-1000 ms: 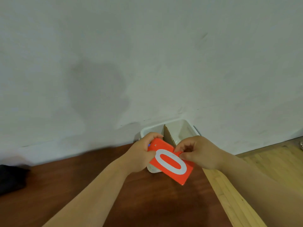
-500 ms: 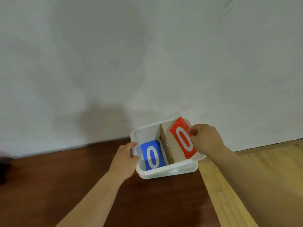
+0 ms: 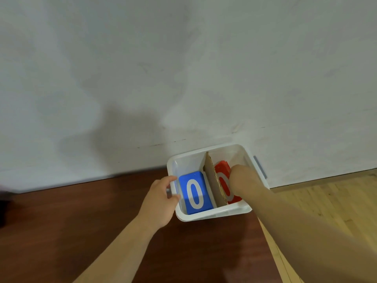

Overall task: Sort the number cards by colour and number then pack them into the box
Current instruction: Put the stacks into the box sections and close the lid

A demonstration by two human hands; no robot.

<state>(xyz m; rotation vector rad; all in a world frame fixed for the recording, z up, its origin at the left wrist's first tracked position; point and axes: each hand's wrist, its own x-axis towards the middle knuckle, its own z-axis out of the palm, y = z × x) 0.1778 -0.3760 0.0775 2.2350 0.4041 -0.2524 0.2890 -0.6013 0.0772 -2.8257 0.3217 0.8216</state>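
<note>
Head view: left hand (image 3: 161, 201) fingers curl over the box (image 3: 214, 214) left rim, steadying it. Right hand (image 3: 239, 173) reaches down in the right compartment on the red cards (image 3: 222, 170); its fingers are hidden, can't tell. Blue cards (image 3: 194, 194) lie left of the divider (image 3: 213, 180). Press the red cards flat against the divider. Tight compartment, so lift straight up.

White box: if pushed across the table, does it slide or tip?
Probably slides: the white box looks broad-based, flat on the smooth dark table. Likely bottom-heavy, with blue cards and red cards lying low inside. Thin plastic walls may flex where the left hand grips the rim.
</note>
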